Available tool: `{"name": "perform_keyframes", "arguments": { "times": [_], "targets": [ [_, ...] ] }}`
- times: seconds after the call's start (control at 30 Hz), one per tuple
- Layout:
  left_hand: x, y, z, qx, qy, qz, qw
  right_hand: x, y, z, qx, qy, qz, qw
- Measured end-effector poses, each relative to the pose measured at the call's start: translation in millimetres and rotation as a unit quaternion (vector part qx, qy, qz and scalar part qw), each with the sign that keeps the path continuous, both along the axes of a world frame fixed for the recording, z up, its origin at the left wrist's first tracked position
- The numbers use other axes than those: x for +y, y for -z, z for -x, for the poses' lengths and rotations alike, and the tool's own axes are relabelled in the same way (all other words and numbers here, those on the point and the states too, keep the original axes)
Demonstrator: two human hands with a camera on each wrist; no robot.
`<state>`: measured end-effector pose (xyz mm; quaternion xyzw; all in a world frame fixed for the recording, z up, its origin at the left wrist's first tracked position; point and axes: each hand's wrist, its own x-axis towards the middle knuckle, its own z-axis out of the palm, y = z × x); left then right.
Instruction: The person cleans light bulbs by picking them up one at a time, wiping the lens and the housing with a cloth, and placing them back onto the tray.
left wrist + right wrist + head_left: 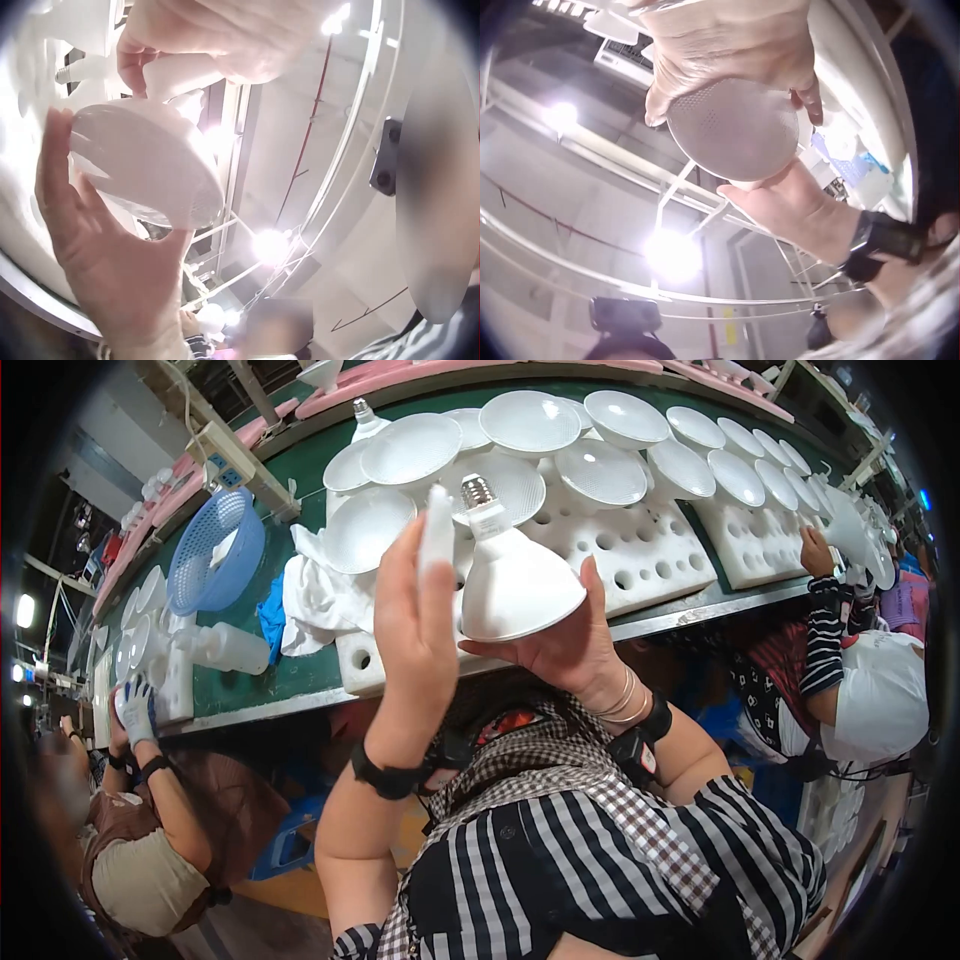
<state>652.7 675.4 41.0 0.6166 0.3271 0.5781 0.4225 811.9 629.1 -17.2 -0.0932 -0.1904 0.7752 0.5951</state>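
A white reflector lamp bulb stands tilted in front of the chest, its metal screw cap up and its wide face down. My right hand grips its wide end from below, fingers and thumb around the rim. The textured lens shows in the right wrist view. My left hand is raised beside the bulb's neck and pinches a blunt white piece. In the left wrist view this white piece overlaps the bulb's neck; what it is I cannot tell.
White foam blocks with round holes hold many similar bulbs on the green table. Left are a blue basket, a white cloth and a white bottle. Other people sit at both sides.
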Motion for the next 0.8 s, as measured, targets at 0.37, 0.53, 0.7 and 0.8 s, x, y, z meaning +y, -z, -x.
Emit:
{"name": "perform_keyframes", "arguments": {
  "times": [0.37,0.53,0.7,0.8],
  "targets": [
    [10.1,55.8,35.7,0.389,-0.094,-0.333,0.854,1.9,0.7,-13.6,0.115,-0.018,0.065,0.991],
    [18.5,69.4,35.4,0.393,-0.120,-0.241,0.879,2.1,-2.2,-15.2,0.121,-0.005,0.073,0.990],
    [20.8,69.2,29.5,0.503,-0.147,-0.263,0.810,2.3,-0.8,-18.1,0.076,-0.007,0.060,0.995],
    [16.9,56.3,31.8,0.375,-0.134,-0.235,0.886,-0.2,-1.8,-21.4,0.003,0.035,0.076,0.997]
  ]
}}
